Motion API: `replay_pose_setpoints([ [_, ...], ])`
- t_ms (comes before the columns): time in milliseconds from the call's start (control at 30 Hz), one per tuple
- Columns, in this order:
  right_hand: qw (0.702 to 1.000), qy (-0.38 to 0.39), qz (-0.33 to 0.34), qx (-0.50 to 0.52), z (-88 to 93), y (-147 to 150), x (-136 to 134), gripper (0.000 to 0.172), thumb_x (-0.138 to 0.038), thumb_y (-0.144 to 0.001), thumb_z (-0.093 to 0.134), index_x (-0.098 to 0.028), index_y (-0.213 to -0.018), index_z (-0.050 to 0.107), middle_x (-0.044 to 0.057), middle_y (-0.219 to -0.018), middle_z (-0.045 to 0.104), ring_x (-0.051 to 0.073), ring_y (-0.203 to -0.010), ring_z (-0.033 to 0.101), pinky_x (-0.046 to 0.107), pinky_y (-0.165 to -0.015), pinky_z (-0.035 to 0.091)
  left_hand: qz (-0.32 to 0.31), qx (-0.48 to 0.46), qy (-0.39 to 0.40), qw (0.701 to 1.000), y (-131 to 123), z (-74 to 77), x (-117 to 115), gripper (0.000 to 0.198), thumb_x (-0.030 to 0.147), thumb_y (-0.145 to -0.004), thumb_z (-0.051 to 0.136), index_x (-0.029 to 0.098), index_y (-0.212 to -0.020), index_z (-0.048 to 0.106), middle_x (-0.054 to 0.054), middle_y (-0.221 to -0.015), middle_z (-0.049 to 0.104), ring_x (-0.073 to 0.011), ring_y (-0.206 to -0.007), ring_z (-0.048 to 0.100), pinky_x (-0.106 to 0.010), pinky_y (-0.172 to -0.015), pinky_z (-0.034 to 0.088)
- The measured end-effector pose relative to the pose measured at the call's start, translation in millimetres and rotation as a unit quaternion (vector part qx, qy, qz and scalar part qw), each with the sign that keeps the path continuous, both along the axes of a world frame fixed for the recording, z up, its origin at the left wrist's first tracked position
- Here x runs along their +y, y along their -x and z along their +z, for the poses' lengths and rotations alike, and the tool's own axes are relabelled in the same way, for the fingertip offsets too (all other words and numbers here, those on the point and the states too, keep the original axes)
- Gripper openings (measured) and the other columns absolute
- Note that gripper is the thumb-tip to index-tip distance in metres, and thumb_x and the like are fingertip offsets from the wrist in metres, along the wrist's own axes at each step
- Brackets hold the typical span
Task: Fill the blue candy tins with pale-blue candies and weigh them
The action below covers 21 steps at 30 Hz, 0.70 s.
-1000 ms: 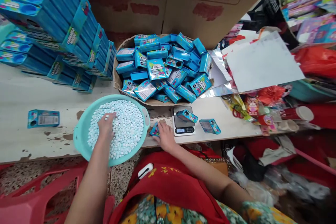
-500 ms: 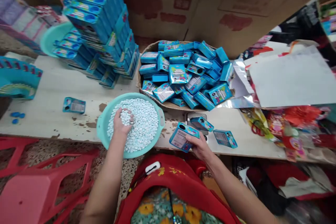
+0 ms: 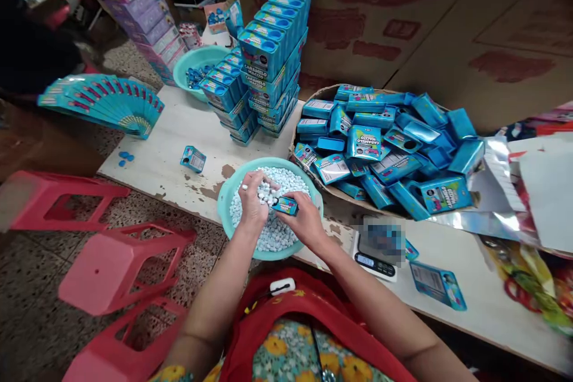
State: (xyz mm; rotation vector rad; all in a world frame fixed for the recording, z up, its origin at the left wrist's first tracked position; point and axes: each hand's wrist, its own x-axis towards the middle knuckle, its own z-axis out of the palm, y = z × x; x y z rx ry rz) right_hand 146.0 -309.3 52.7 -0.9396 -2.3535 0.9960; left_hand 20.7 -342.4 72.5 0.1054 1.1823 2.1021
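Note:
My left hand [image 3: 253, 203] is cupped around a handful of small white candies [image 3: 267, 193], above a turquoise basin [image 3: 225, 215] of the same candies. Against its fingers, my right hand [image 3: 305, 219] grips a small blue candy box [image 3: 286, 206]. The box is tipped, its dark opening facing the handful. A digital scale [image 3: 375, 264] stands right of the basin, with a blurred-out patch over its plate. Beside it a flat blue box [image 3: 439, 285] lies on the table. One more blue box [image 3: 193, 159] lies left of the basin.
A cardboard tray [image 3: 329, 190] heaped with blue boxes stands behind the basin. Stacked blue boxes [image 3: 273, 54] rise at the back, next to another turquoise basin [image 3: 181, 74] of blue caps. Loose blue caps [image 3: 126, 157] lie at left. Red plastic stools [image 3: 96, 271] stand on the floor.
My right hand has brought the blue box left, over the basin, to meet my left hand. My left hand has lifted a handful of candies. The view has turned left.

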Motion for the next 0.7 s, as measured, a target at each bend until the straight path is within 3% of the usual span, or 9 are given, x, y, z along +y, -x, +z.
replay_pose_setpoints([
  [133,1.0,-0.016,0.015,-0.009,1.9,6.0,-2.0,0.033,-0.032,-0.072,0.075,-0.021,-0.1,0.061,0.006,-0.095,0.065,0.026,-0.092,0.057,0.038,-0.082,0.045,0.009,0.015,0.027,0.999,5.2,-6.5,-0.7,0.025,0.034,-0.073,0.066,0.016,-0.07,0.049,0.004,-0.061,0.052,-0.0098,-0.052,0.056,-0.025,-0.058,0.049],
  [433,1.0,0.015,-0.008,-0.004,4.4,12.4,0.1,0.033,-0.032,-0.07,0.076,-0.021,-0.097,0.062,0.005,-0.094,0.067,0.024,-0.091,0.06,0.037,-0.081,0.045,-0.008,0.037,0.046,0.998,8.5,-2.8,2.5,0.027,0.033,-0.071,0.068,0.017,-0.068,0.047,0.003,-0.06,0.051,-0.0099,-0.05,0.054,-0.023,-0.051,0.045],
  [700,0.999,0.016,-0.032,0.004,9.0,17.1,1.0,0.029,-0.028,-0.07,0.074,-0.022,-0.096,0.062,0.004,-0.094,0.067,0.024,-0.092,0.059,0.037,-0.082,0.045,-0.008,0.109,0.061,0.992,10.2,-2.9,6.8,0.022,0.033,-0.074,0.066,0.017,-0.069,0.052,0.004,-0.058,0.052,-0.0101,-0.054,0.054,-0.024,-0.06,0.046],
])
